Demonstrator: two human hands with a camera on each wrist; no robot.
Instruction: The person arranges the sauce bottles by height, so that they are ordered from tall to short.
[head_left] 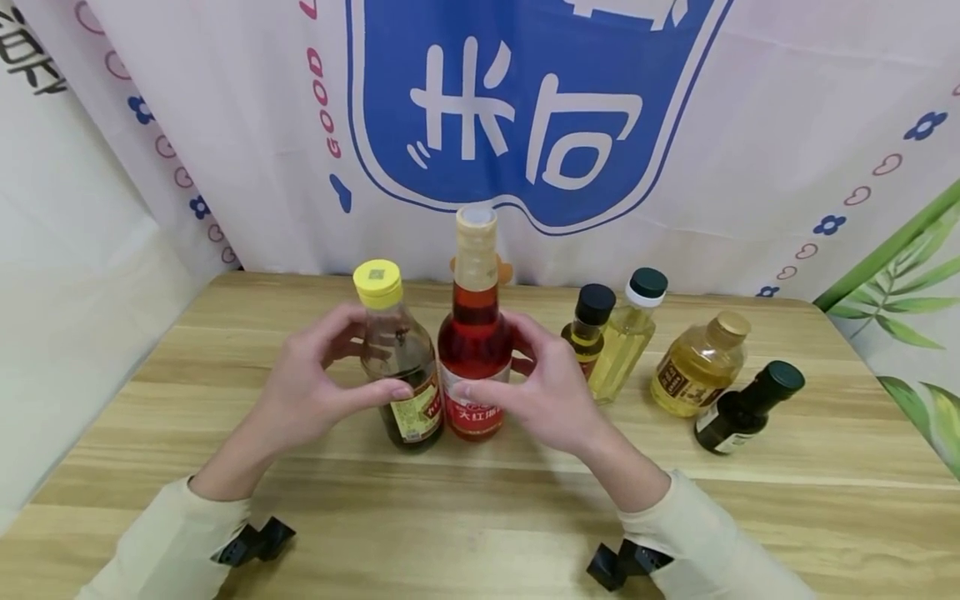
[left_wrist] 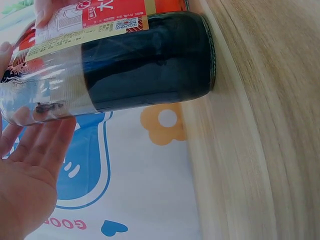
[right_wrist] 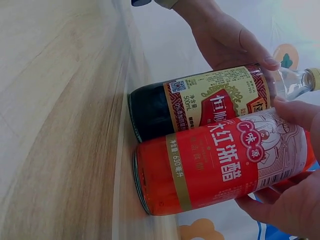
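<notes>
Two glass vinegar bottles stand upright side by side on the wooden table, very close together. The dark vinegar bottle has a yellow cap and a cream-and-red label; its liquid reaches partway up. My left hand holds it from the left, thumb in front and fingers behind. The taller red vinegar bottle has a wrapped pale neck and a red-and-white label. My right hand grips it from the right, thumb across the label. The left wrist view shows the dark bottle's base at the tabletop.
To the right stand a small black-capped bottle, a green-capped oil bottle, a squat golden oil bottle and a small dark bottle. A printed white cloth hangs behind the wooden table.
</notes>
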